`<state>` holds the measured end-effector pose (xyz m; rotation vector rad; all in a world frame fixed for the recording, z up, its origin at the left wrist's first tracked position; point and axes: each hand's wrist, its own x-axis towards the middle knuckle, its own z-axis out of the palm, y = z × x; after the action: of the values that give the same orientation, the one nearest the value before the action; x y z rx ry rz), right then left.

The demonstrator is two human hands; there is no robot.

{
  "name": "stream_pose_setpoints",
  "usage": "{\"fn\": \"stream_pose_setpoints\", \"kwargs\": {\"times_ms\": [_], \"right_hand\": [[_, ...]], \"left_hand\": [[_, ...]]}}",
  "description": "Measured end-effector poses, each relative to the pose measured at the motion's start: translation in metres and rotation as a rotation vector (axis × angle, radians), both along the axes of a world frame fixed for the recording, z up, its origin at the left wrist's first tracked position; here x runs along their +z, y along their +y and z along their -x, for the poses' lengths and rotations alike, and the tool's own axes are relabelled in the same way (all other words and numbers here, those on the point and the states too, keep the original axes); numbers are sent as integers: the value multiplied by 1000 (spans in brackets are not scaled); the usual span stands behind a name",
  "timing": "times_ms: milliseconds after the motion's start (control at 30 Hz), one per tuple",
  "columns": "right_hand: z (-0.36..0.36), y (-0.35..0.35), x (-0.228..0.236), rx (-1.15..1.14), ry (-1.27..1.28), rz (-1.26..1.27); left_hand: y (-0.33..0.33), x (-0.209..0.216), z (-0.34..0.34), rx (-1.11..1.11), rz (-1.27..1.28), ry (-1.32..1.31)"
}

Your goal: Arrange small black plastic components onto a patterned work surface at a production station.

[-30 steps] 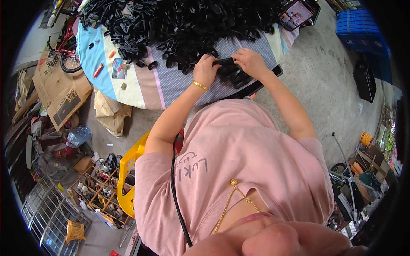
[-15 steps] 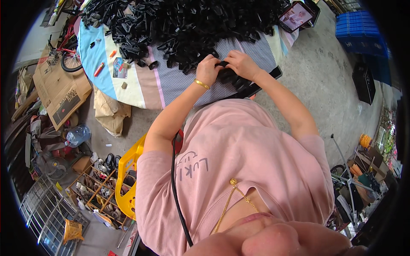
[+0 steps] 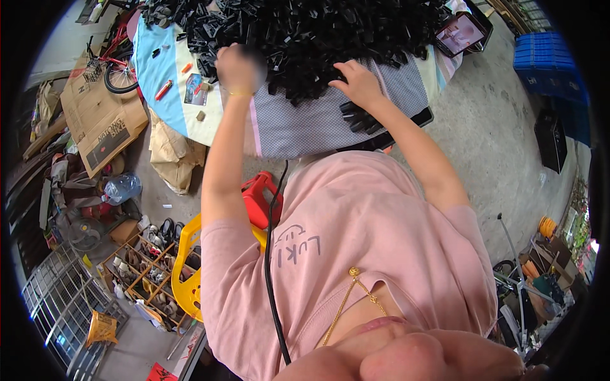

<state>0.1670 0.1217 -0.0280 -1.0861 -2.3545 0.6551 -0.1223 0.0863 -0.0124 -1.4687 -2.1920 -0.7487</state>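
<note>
Pieces (image 3: 298,70), black, lie heaped on the cloth (image 3: 298,130). Our left hand (image 3: 237,71) is at them, part blurred; we cannot tell its grip. Our right hand (image 3: 357,84) is loose, thumb and finger apart. If it drops carelessly, we could scatter the small batch (image 3: 357,119) below.

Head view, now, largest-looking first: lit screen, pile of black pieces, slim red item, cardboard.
1. Pile of black pieces
2. Cardboard
3. Lit screen
4. Slim red item
</note>
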Motion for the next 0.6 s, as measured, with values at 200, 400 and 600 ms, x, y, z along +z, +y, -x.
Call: {"fn": "stream_pose_setpoints", "kwargs": {"times_ms": [200,400,600], "right_hand": [[5,3,-12,29,-56,-98],[-30,-13,-6,-52,-98,-25],[-46,-34,-2,21,-89,107]], "left_hand": [[2,-12,42,-92,269,-146],[-39,3,1,-32,57,-290],[-83,17,-96,-416,125,-419]]}}
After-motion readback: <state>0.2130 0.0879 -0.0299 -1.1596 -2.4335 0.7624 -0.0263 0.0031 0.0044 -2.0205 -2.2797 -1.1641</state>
